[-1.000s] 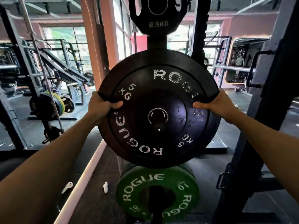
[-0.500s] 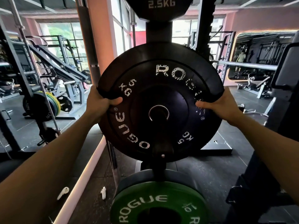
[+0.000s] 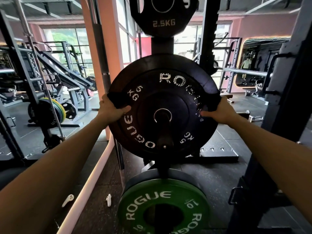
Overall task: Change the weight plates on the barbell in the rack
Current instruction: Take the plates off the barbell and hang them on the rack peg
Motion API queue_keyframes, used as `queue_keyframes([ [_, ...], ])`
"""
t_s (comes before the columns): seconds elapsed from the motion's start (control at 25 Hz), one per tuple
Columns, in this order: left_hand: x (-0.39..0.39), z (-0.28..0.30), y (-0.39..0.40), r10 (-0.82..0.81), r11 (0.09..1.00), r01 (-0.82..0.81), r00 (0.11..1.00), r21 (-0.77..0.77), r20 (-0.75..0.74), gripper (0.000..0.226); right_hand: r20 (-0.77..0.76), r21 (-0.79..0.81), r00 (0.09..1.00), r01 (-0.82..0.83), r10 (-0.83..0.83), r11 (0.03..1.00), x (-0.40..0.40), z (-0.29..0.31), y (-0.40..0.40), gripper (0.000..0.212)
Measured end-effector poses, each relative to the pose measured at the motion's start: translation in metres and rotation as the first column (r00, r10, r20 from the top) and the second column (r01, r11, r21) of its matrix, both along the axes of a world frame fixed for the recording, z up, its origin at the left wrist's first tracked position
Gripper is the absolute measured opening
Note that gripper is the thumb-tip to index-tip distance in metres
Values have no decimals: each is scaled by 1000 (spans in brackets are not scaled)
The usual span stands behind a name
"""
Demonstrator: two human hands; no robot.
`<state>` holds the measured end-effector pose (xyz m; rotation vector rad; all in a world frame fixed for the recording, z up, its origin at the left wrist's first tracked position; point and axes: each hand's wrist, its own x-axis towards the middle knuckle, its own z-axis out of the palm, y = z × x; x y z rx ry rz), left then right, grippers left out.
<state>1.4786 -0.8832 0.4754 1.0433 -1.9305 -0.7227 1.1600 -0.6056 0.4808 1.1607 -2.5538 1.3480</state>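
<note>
Both hands are gripping the black 5 kg plate [image 3: 163, 105] at its rim, the left hand [image 3: 112, 108] and right hand [image 3: 219, 112] with fingers clamped around its edges. The plate is sitting on a storage peg [image 3: 163, 125], between the 2.5 kg plate [image 3: 163, 16] above and the green plate [image 3: 163, 208] below.

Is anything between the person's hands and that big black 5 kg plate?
No. The left hand and right hand both already grip the rim of the black 5 kg plate, thumbs on its face. Nothing visible sits between them; the plate's hole is around the storage peg.
</note>
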Motion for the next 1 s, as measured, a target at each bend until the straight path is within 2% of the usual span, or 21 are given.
queue_keyframes([
  [0.12, 18, 11, 39, -80, 996, 76, 993, 46, 91, 126, -90, 96, 995, -36, 45, 995, 15, 8, 26, 97],
  [0.24, 29, 26, 94, -174, 985, 172, 970, 27, 168, 115, -186, 186, 975, -84, 119, 979, 40, 24, 58, 91],
  [0.44, 57, 33, 193, -119, 990, 134, 967, -50, 227, 77, -238, 247, 942, -176, 236, 953, 79, 36, 113, 84],
  [0.6, 89, 36, 266, -82, 990, 110, 958, -89, 273, 64, -265, 286, 915, -226, 303, 931, 106, 38, 154, 83],
  [0.88, 135, 70, 389, -68, 986, 107, 959, -129, 276, 60, -325, 367, 868, -250, 375, 896, 155, 72, 246, 85],
  [1.0, 145, 68, 446, -37, 972, 100, 959, -214, 280, 63, -330, 374, 875, -223, 354, 900, 169, 78, 301, 88],
])
